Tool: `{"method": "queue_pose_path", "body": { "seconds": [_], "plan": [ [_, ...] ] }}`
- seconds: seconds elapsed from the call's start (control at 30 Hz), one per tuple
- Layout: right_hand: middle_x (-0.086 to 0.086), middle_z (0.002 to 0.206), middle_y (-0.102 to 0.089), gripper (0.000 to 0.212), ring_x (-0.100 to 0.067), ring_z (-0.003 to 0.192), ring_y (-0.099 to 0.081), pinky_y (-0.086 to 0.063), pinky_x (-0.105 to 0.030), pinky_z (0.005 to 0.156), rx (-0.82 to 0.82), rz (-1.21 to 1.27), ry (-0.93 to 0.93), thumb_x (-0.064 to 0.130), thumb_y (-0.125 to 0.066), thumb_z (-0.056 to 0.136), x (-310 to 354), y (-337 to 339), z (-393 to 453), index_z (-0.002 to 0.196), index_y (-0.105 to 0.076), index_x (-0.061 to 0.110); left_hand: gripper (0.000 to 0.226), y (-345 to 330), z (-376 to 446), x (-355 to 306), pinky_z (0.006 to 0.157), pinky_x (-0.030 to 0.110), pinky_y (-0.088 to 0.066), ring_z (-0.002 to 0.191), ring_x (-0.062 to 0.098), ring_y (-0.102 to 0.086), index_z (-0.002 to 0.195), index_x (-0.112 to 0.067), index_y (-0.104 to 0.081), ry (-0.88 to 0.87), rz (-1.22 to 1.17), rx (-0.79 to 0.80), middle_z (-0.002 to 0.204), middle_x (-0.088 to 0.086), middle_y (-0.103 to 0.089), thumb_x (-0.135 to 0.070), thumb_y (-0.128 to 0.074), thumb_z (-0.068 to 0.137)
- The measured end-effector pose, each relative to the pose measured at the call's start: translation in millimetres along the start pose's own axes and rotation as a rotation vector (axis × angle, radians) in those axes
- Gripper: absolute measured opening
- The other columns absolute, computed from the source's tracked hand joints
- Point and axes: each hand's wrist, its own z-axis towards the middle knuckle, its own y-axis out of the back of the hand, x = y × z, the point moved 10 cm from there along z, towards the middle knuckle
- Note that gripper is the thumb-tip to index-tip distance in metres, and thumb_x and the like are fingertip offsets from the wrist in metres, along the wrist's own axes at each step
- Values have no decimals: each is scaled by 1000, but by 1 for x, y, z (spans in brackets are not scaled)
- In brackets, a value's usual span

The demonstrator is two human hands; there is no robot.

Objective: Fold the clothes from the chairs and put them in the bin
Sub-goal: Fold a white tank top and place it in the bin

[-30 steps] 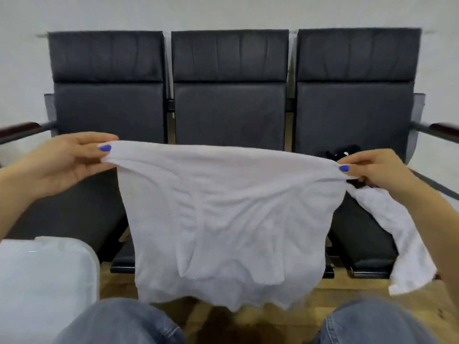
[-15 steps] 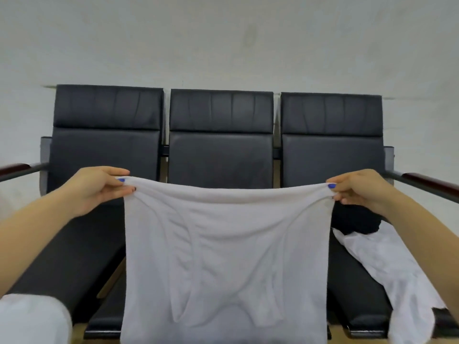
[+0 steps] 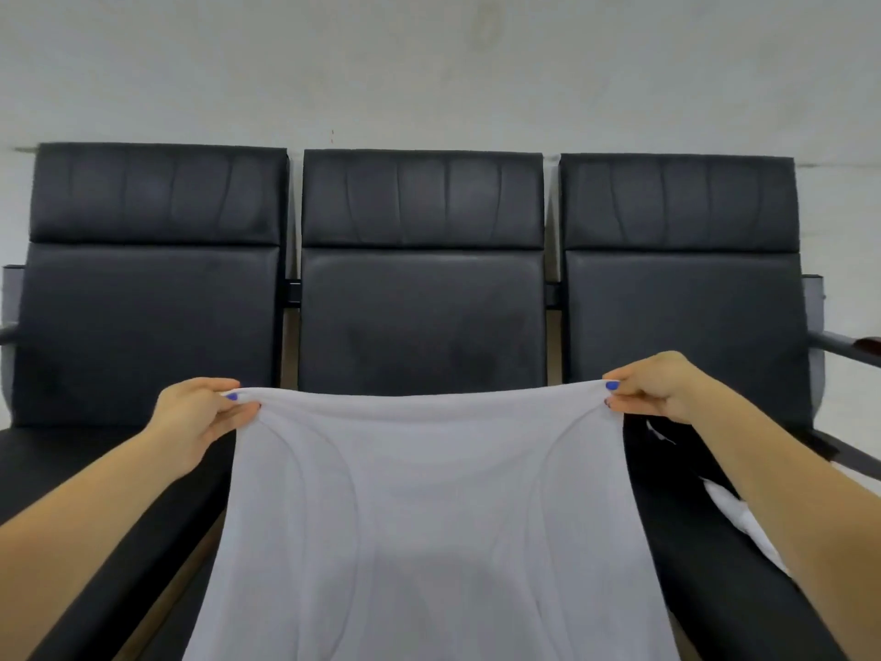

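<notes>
A row of three chairs (image 3: 422, 298) is seen against a pale, matte wall (image 3: 429, 64). Each chair is upholstered in smooth black leather-like material, with a rectangular padded back and a headrest panel marked by shallow vertical creases. A dark metal frame bar is visible in the gaps between the backs.

The left hand (image 3: 198, 417) is held in front of the left chair. Its thumb and fingers are curled and pinch the upper left corner of a white garment (image 3: 429, 508). Blue polish is seen on the thumbnail.

The garment is held stretched between both hands in front of the middle chair, its top edge pulled into a shallow upward arc. The fabric is thin, soft and slightly translucent, and hangs down to the bottom edge of the frame. Curved seam lines are visible through it on both sides.

The right hand (image 3: 660, 391) pinches the upper right corner of the garment in the same manner.

On the right chair seat, a black item (image 3: 653, 438) and a crumpled white cloth (image 3: 743, 522) are seen beside the right forearm. A dark wooden armrest (image 3: 865, 348) on a grey metal bracket closes the row at the right.
</notes>
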Motion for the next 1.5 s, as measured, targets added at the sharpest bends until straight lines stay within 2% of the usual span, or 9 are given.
{"method": "queue_pose_path", "body": {
  "seconds": [0.23,0.43,0.6,0.73,0.87,1.1,1.2,1.3,1.5],
  "plan": [
    [-14,102,-63,25,-23,83,-66,-57,-32,83,-124,260,66,-7,-64,85,-10,-32,52,109,-68,-1,31,-25,57,-2,85,35,-51,103,28,-59,122,0,-56,-61,-90,-31,125,19,-53,9,-50,93],
    [-18,103,-66,18,-26,88,-68,-59,-31,78,-88,281,119,-7,-63,86,-33,-24,42,103,-67,-3,29,-15,53,19,80,33,-53,93,26,-66,118,0,-58,-50,-183,8,115,21,-59,10,-48,93],
    [-21,95,-65,13,-29,84,-66,-59,-22,59,30,231,96,-12,-57,87,-78,-18,-2,91,-65,-2,31,11,25,60,91,37,-48,95,29,-65,121,4,-54,0,-82,56,106,23,-61,10,-45,92],
    [-23,91,-66,15,-30,81,-67,-58,-20,55,121,130,72,-12,-58,86,-119,-26,-34,87,-65,1,21,38,3,99,98,43,-46,86,31,-65,101,2,-59,39,0,53,96,24,-63,13,-44,91],
    [-19,91,-70,15,-28,82,-71,-60,-28,68,138,-47,94,-9,-62,86,-153,-24,-44,87,-71,3,18,56,-21,128,63,25,-60,62,25,-70,89,2,-60,29,74,38,75,19,-70,15,-48,88],
    [-13,90,-72,24,-21,83,-71,-59,-27,73,152,-195,203,-6,-65,85,-156,-22,-54,78,-74,15,20,56,-30,147,69,19,-57,84,25,-63,93,-2,-60,-50,101,28,97,21,-64,16,-53,87],
    [-8,87,-72,27,-19,83,-71,-59,-31,78,94,-191,296,-4,-64,86,-139,-19,-61,79,-73,20,23,59,-31,144,82,31,-53,83,23,-62,104,3,-59,-72,60,-33,96,18,-63,17,-50,88],
    [-6,85,-72,27,-16,81,-69,-58,-28,73,125,-226,316,-3,-63,87,-134,-24,-64,79,-73,21,28,62,-37,138,89,37,-49,83,24,-63,90,-9,-61,-117,56,-110,100,20,-63,16,-48,89],
    [0,80,-70,18,-11,66,-58,-43,-17,49,301,-382,214,6,-63,88,-162,-43,-65,87,-76,19,26,58,-61,109,92,47,-42,103,36,-55,94,-14,-68,-359,656,-302,97,11,-68,-4,-47,84]
  ]
}}
